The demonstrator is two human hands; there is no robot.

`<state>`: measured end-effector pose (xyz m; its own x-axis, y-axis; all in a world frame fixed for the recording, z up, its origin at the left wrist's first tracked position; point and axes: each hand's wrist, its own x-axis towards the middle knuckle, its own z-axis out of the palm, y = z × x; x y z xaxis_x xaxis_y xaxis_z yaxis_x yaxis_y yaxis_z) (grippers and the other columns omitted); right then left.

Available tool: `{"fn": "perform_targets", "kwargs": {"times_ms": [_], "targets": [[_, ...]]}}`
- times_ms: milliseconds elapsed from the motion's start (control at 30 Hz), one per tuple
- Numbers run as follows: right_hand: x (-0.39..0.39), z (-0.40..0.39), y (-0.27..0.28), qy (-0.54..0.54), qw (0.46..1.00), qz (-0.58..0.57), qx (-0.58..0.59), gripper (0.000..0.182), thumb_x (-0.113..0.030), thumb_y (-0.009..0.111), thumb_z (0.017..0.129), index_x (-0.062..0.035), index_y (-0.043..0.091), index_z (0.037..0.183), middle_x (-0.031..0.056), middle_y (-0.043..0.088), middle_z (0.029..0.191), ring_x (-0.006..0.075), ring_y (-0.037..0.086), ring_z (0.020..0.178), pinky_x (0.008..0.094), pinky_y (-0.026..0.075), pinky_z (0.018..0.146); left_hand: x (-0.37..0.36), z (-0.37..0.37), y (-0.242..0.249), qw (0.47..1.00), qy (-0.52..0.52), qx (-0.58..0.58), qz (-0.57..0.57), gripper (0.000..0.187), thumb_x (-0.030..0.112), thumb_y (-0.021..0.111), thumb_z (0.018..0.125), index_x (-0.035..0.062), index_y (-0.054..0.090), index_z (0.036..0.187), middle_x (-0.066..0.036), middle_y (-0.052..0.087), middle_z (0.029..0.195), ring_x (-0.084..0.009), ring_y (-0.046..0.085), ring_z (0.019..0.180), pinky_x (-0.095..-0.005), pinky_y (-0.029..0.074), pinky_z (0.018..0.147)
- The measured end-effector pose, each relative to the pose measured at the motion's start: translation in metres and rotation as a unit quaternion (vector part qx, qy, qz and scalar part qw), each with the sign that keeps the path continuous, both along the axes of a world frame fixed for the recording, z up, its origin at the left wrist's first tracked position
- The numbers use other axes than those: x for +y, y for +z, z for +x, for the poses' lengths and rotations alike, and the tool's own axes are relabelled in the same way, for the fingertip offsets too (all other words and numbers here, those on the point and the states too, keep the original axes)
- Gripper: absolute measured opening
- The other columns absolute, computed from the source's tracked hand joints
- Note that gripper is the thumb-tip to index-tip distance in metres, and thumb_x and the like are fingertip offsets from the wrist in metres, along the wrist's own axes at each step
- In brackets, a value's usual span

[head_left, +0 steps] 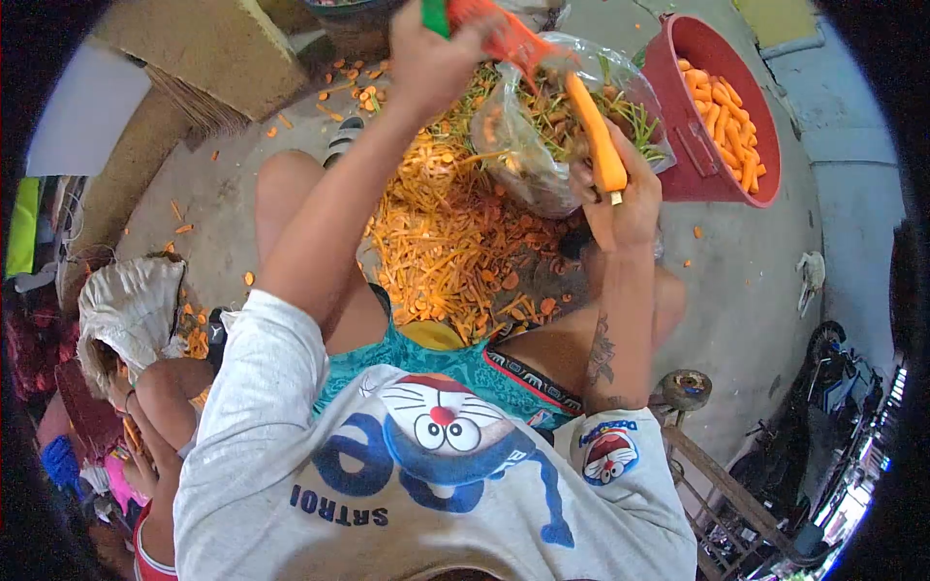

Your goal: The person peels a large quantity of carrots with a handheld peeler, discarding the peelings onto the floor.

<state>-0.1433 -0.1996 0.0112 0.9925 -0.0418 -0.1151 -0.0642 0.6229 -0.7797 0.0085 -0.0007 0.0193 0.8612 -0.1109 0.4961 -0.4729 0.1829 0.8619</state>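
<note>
My right hand (pixel 625 189) is closed round the lower part of a carrot (pixel 598 136), whose smooth orange body points up and away over a clear plastic bag (pixel 513 160). At the top, my left hand (pixel 426 68) is closed on a green object (pixel 435 16), mostly hidden and blurred. A blurred orange-red sheet-like thing (pixel 509 41) lies right at its fingers and reaches to the bag's rim. Inside the bag are unpeeled carrots (pixel 557 121) with green stem ends. Between my legs spreads a heap of carrot peelings (pixel 446 242) with cut round slices.
A red tub (pixel 693 145) of peeled carrots leans at the back right. Another person (pixel 170 407) sits at the left, beside a white woven sack (pixel 131 310). A broom (pixel 199 102) lies at the back left, and a metal-framed stand (pixel 717 465) is at the right.
</note>
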Motion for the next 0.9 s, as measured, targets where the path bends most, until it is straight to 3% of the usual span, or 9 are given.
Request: {"fn": "perform_targets", "kwargs": {"times_ms": [133, 200, 267, 333, 533, 667, 733, 800, 900], "targets": [[0.015, 0.000, 0.016, -0.116, 0.989, -0.062, 0.061, 0.042, -0.025, 0.053, 0.102, 0.0037, 0.056, 0.133, 0.0058, 0.064, 0.092, 0.0112, 0.054, 0.065, 0.0238, 0.040, 0.054, -0.026, -0.057, -0.006, 0.986, -0.142, -0.082, 0.014, 0.023, 0.011, 0.083, 0.085, 0.0026, 0.069, 0.101, 0.001, 0.069, 0.084, -0.0074, 0.064, 0.075, -0.0260, 0.053, 0.067], [0.012, -0.007, 0.018, -0.122, 0.985, -0.100, 0.075, 0.045, -0.025, 0.053, 0.102, 0.0042, 0.054, 0.137, 0.0036, 0.063, 0.090, 0.0101, 0.052, 0.065, 0.0235, 0.039, 0.054, -0.016, -0.026, -0.011, 0.991, -0.094, -0.069, 0.064, 0.022, 0.012, 0.084, 0.086, 0.0030, 0.069, 0.101, 0.000, 0.069, 0.085, -0.0074, 0.063, 0.075, -0.0267, 0.053, 0.067], [0.008, -0.008, 0.016, -0.045, 0.994, -0.084, 0.052, 0.048, -0.026, 0.052, 0.102, 0.0048, 0.054, 0.138, 0.0042, 0.064, 0.095, 0.0098, 0.051, 0.064, 0.0225, 0.038, 0.054, 0.005, 0.011, 0.007, 0.999, 0.018, -0.010, 0.031, 0.007, 0.003, 0.068, 0.095, 0.0027, 0.062, 0.097, -0.005, 0.068, 0.084, -0.0148, 0.067, 0.072, -0.0322, 0.056, 0.066], [0.007, -0.005, 0.019, 0.023, 0.999, -0.047, 0.006, 0.049, -0.029, 0.053, 0.102, 0.0032, 0.054, 0.138, 0.0035, 0.064, 0.096, 0.0106, 0.050, 0.064, 0.0217, 0.038, 0.054, 0.005, 0.001, 0.011, 1.000, 0.003, 0.010, 0.019, 0.014, 0.007, 0.075, 0.091, 0.0028, 0.065, 0.099, -0.002, 0.069, 0.084, -0.0113, 0.065, 0.073, -0.0293, 0.055, 0.067], [0.022, -0.006, 0.024, -0.148, 0.980, -0.095, 0.089, 0.042, -0.019, 0.050, 0.103, 0.0075, 0.056, 0.136, 0.0079, 0.062, 0.093, 0.0140, 0.056, 0.065, 0.0278, 0.041, 0.053, -0.021, -0.033, -0.009, 0.991, -0.056, -0.116, 0.042, 0.018, 0.010, 0.082, 0.087, 0.0037, 0.069, 0.100, 0.001, 0.068, 0.079, -0.0084, 0.063, 0.070, -0.0249, 0.052, 0.065], [-0.006, -0.004, 0.002, 0.018, 1.000, 0.024, -0.004, 0.044, -0.020, 0.051, 0.103, 0.0094, 0.056, 0.135, 0.0112, 0.066, 0.103, 0.0166, 0.064, 0.079, 0.0293, 0.050, 0.064, 0.005, 0.012, 0.005, 0.998, -0.036, -0.022, -0.046, 0.008, 0.002, 0.067, 0.095, 0.0045, 0.061, 0.100, -0.006, 0.070, 0.090, -0.0159, 0.069, 0.076, -0.0338, 0.059, 0.071], [-0.009, -0.003, -0.002, 0.099, 0.991, 0.078, -0.046, 0.044, -0.019, 0.052, 0.102, 0.0104, 0.055, 0.135, 0.0128, 0.068, 0.107, 0.0171, 0.066, 0.082, 0.0289, 0.052, 0.067, 0.004, 0.005, 0.002, 1.000, 0.006, -0.026, 0.002, 0.013, 0.004, 0.074, 0.091, 0.0036, 0.065, 0.100, -0.003, 0.070, 0.086, -0.0120, 0.066, 0.075, -0.0297, 0.056, 0.069], [-0.008, -0.002, -0.006, 0.018, 0.998, 0.048, -0.031, 0.045, -0.019, 0.054, 0.101, 0.0104, 0.055, 0.135, 0.0136, 0.068, 0.108, 0.0167, 0.063, 0.073, 0.0276, 0.048, 0.059, -0.003, -0.019, -0.002, 0.997, 0.050, -0.027, 0.049, 0.019, 0.007, 0.081, 0.087, 0.0027, 0.069, 0.101, 0.000, 0.069, 0.083, -0.0080, 0.064, 0.074, -0.0255, 0.053, 0.068], [0.021, 0.002, 0.017, -0.149, 0.987, -0.043, 0.051, 0.048, -0.022, 0.055, 0.101, 0.0083, 0.054, 0.138, 0.0132, 0.067, 0.102, 0.0154, 0.057, 0.064, 0.0271, 0.041, 0.051, -0.016, -0.056, -0.002, 0.991, -0.092, -0.085, 0.054, 0.018, 0.006, 0.080, 0.088, 0.0024, 0.069, 0.101, -0.001, 0.071, 0.087, -0.0082, 0.065, 0.078, -0.0261, 0.055, 0.071]]}}
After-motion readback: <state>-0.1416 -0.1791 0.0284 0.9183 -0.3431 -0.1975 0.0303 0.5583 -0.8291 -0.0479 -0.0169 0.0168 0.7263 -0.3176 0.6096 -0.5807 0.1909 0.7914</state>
